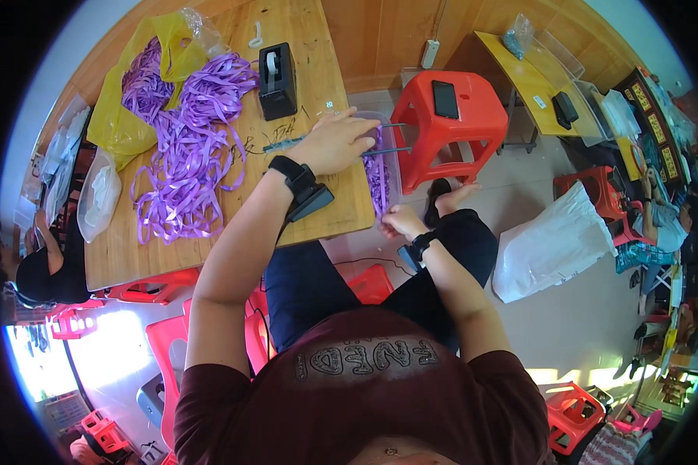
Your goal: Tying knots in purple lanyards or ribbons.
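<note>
My left hand (pixel 337 143) lies over the table's right edge with its fingers stretched out, on top of a metal fixture (pixel 283 145) whose two thin prongs (pixel 397 149) stick out past the edge. Under the prongs is a clear plastic bin (pixel 395 174) holding purple ribbon (pixel 376 182). At the bin's near end my right hand (pixel 403 223) has its fingers pinched at the strand of purple ribbon; its fingertips are small and partly hidden. A big loose heap of purple ribbon (pixel 186 167) covers the wooden table's left part, spilling from a yellow plastic bag (pixel 120 128).
A black tape dispenser (pixel 278 85) stands on the table (pixel 310 46). Beyond the bin is a red stool (pixel 457 128) with a phone (pixel 445 100) on it. A white sack (pixel 551 244) rests on the floor at right. Other people sit at the far left and right.
</note>
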Motion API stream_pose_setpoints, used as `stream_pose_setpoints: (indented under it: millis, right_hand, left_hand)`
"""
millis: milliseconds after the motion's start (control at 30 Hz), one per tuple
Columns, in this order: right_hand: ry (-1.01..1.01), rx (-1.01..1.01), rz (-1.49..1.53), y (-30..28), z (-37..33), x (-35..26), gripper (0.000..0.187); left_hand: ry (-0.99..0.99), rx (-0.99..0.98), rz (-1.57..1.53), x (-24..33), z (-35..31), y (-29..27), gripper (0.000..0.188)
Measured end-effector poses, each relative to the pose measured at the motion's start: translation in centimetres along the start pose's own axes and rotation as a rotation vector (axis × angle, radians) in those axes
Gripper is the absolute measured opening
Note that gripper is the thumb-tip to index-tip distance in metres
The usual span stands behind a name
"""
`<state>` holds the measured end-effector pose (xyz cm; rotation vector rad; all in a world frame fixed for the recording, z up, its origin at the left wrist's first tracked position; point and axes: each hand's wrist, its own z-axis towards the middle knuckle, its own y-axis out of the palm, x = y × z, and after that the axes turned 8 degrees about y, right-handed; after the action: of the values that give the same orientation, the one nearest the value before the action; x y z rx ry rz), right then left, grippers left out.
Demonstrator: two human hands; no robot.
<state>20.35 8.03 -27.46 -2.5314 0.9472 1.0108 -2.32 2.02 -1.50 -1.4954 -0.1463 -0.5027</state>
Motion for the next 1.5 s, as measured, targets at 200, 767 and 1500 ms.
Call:
stream_pose_setpoints:
  millis: [200,767,1500]
  right_hand:
    - [0.157,-0.126,-0.022,0.8,-3.6,1.8,0.021]
    - [0.187,-0.467,-0.113,2.4,-17.5,-0.4,0.03]
    - [-0.513,-0.122,0.161,3.7,-15.4,-10.7,0.029]
  left_hand:
    - [-0.02,0.044,-0.003,0.9,-1.7,-0.9,0.042]
    - [-0.408,0.222,-1.272,9.1,-13.0,15.6,0.034]
    - [-0.448,-0.102,-1.033,10.8,-13.6,14.6,0.036]
